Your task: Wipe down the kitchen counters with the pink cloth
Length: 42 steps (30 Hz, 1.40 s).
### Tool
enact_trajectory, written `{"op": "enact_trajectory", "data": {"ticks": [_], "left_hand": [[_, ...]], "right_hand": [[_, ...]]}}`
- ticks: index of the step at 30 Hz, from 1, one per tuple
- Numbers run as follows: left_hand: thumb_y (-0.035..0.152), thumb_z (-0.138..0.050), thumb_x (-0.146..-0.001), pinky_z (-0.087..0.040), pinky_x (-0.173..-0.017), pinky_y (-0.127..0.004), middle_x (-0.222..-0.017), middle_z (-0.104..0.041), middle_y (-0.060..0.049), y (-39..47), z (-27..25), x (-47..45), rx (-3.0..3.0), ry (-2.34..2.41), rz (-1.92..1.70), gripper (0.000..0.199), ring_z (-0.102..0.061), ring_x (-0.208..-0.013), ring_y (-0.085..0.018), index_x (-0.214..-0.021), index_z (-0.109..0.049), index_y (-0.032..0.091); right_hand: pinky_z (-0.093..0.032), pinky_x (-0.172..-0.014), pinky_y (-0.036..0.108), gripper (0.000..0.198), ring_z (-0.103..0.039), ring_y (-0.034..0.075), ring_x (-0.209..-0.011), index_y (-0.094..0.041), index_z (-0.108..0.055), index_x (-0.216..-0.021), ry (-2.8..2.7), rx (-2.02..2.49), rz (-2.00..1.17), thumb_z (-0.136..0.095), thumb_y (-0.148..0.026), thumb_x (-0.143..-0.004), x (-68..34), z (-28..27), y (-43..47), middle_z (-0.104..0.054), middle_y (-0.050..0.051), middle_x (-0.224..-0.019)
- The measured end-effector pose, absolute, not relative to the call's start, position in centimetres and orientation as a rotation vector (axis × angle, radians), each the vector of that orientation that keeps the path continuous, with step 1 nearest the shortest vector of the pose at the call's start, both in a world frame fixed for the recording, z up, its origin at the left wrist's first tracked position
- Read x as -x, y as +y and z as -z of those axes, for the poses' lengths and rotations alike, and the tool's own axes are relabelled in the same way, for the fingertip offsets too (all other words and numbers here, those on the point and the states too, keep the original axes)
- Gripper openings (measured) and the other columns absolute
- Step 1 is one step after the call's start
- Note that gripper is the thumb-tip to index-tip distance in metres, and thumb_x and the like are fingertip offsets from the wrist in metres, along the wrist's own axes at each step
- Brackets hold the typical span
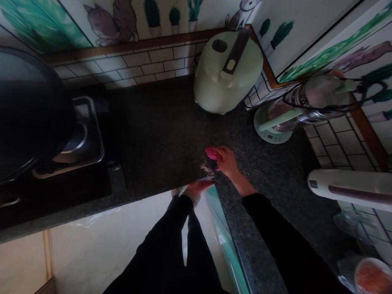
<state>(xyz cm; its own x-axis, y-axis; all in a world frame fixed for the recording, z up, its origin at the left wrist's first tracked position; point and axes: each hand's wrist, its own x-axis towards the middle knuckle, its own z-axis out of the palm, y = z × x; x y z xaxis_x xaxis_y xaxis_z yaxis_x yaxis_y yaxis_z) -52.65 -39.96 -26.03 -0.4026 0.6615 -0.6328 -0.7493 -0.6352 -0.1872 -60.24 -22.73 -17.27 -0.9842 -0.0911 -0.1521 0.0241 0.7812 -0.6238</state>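
My right hand (pixel 227 161) is closed round a bunched pink cloth (pixel 212 153), pressed to the dark speckled countertop (pixel 159 134) near its inner corner. Beside the cloth, towards the counter's front edge, lies a small heap of light crumbs or shreds (pixel 207 168). Just below that edge my left hand (pixel 197 188) is held flat with its fingers stretched out towards the right. Whether anything lies in its palm is too dim to tell.
A pale green air fryer-like appliance (pixel 228 77) stands at the back. Right of it are an electric kettle (pixel 281 110) and a long white appliance (pixel 346 188). A large dark wok (pixel 30 110) sits on the gas stove (pixel 94 134) at left. A container with reddish contents (pixel 372 277) stands lower right.
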Motion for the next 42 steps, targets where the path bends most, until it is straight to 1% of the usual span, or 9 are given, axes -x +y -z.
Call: {"op": "enact_trajectory", "data": {"ticks": [5,11,23,27,30,32,37,39,42], "left_hand": [[0.016,-0.045,-0.094,-0.041,-0.121,-0.049,-0.131,-0.072,-0.020,-39.9,25.9,52.8,0.931,0.220,-2.065,0.048,-0.059,-0.138,-0.030,-0.138,-0.062,0.010],[0.014,-0.046,-0.091,-0.041,-0.122,-0.050,-0.132,-0.071,-0.021,-40.0,25.8,52.8,0.914,0.244,-2.079,0.044,-0.059,-0.139,-0.031,-0.131,-0.066,0.011],[0.017,-0.046,-0.093,-0.041,-0.121,-0.046,-0.135,-0.070,-0.017,-39.9,26.7,52.6,0.895,0.293,-2.085,0.039,-0.058,-0.139,-0.028,-0.125,-0.068,0.015],[0.017,-0.046,-0.091,-0.039,-0.122,-0.048,-0.135,-0.071,-0.020,-40.1,26.2,52.7,0.875,0.305,-2.068,0.040,-0.057,-0.141,-0.031,-0.123,-0.070,0.014],[0.018,-0.047,-0.090,-0.038,-0.123,-0.049,-0.134,-0.071,-0.022,-40.2,26.1,52.7,0.866,0.319,-2.062,0.040,-0.057,-0.141,-0.032,-0.123,-0.070,0.012],[0.019,-0.046,-0.091,-0.039,-0.123,-0.049,-0.135,-0.071,-0.021,-40.1,26.2,52.7,0.838,0.335,-2.083,0.041,-0.057,-0.141,-0.031,-0.124,-0.070,0.012],[0.022,-0.047,-0.094,-0.046,-0.118,-0.047,-0.132,-0.074,-0.015,-39.9,26.2,52.7,0.796,0.410,-2.120,0.038,-0.061,-0.136,-0.029,-0.125,-0.069,0.018],[0.023,-0.049,-0.095,-0.047,-0.117,-0.046,-0.128,-0.075,-0.016,-39.9,26.3,52.7,0.806,0.422,-2.112,0.035,-0.064,-0.132,-0.029,-0.122,-0.070,0.017],[0.024,-0.049,-0.095,-0.047,-0.117,-0.046,-0.122,-0.076,-0.018,-40.2,26.3,52.7,0.833,0.420,-2.067,0.034,-0.066,-0.128,-0.030,-0.120,-0.070,0.014]], "right_hand": [[-0.046,-0.110,0.044,0.059,-0.059,0.026,-0.123,-0.025,-0.074,-0.130,2.746,0.232,0.925,-0.051,0.000,-0.083,59.1,16.8,-24.4,-0.065,0.010,-0.137],[-0.045,-0.108,0.039,0.060,-0.062,0.021,-0.118,-0.030,-0.078,-0.121,2.579,0.452,0.955,-0.050,0.006,-0.082,61.0,16.1,-24.4,-0.070,0.005,-0.128],[-0.046,-0.104,0.038,0.056,-0.061,0.020,-0.111,-0.028,-0.081,-0.110,2.439,0.673,0.988,-0.053,0.007,-0.077,59.1,15.3,-24.0,-0.071,0.004,-0.124],[-0.048,-0.107,0.038,0.057,-0.062,0.022,-0.117,-0.025,-0.078,-0.121,2.633,0.254,1.092,-0.050,0.003,-0.080,59.2,15.8,-21.0,-0.067,0.008,-0.130],[-0.049,-0.106,0.044,0.054,-0.060,0.028,-0.117,-0.022,-0.075,-0.128,2.784,-0.035,1.005,-0.061,-0.005,-0.078,57.7,16.6,-20.9,-0.062,0.012,-0.133],[-0.049,-0.107,0.047,0.057,-0.058,0.030,-0.119,-0.024,-0.073,-0.131,2.812,-0.057,0.939,-0.067,-0.009,-0.076,56.0,16.8,-22.1,-0.060,0.012,-0.135],[-0.047,-0.109,0.046,0.055,-0.055,0.030,-0.122,-0.024,-0.068,-0.138,2.795,0.023,0.847,-0.065,-0.016,-0.084,53.7,15.7,-24.3,-0.058,0.012,-0.138],[-0.045,-0.112,0.048,0.064,-0.052,0.033,-0.127,-0.021,-0.062,-0.144,2.762,0.132,0.818,-0.074,-0.025,-0.081,53.8,14.9,-24.0,-0.054,0.015,-0.143],[-0.044,-0.113,0.053,0.093,-0.046,0.038,-0.132,-0.019,-0.048,-0.155,2.707,0.339,0.741,-0.085,-0.034,-0.072,54.0,14.2,-23.1,-0.046,0.018,-0.152]]}}
